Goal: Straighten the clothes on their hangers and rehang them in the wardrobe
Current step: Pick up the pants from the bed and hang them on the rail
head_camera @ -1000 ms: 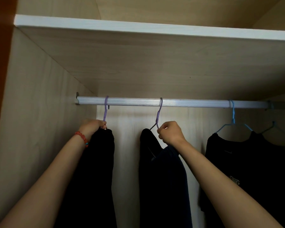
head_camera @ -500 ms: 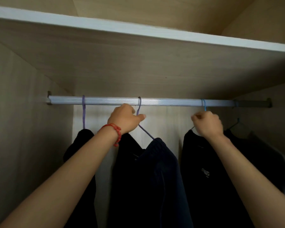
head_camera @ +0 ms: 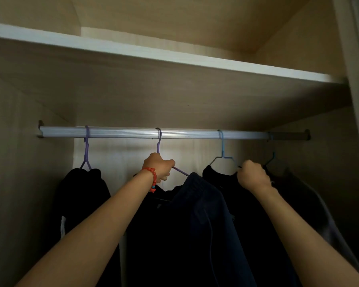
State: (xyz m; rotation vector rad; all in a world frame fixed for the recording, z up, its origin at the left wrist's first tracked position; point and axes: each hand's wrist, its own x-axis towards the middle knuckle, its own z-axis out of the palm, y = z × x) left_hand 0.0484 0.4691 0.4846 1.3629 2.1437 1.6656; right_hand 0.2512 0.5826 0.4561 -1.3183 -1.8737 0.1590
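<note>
rail: silver bar [head_camera: 174, 134] running across the wardrobe under the shelf [head_camera: 174, 59], four hangers hooked on it

far-left hanger: purple one [head_camera: 86, 150], hooked near the left end of the rail, a dark garment [head_camera: 83, 195] drooping off it, kinda bunched up

left hand: the left hand [head_camera: 159, 168], with a red bead bracelet [head_camera: 152, 179] on the wrist, has its fingers curled tight round the neck of the second purple hanger [head_camera: 158, 141], right below the hook; the hook is on the rail

middle garment: dark navy thing [head_camera: 195, 220] hanging from that second hanger, its ribbed edge humped up over the right shoulder of the hanger, so it sits pretty lopsided

blue hanger: light blue one [head_camera: 223, 154], hooked on the rail right of centre, black top [head_camera: 222, 179] on it, well apart from the navy one at the hook but the fabrics crowd together lower down

right hand: the right hand [head_camera: 253, 177] is closed in a fist at the right shoulder of the black top, fingers curled in; looks like it's pinching the fabric or the hanger end there, can't tell which

far-right hanger: a darker teal one [head_camera: 271, 158] near the right end of the rail, greyish dark garment [head_camera: 311, 204] on it, partly behind the right hand
</note>
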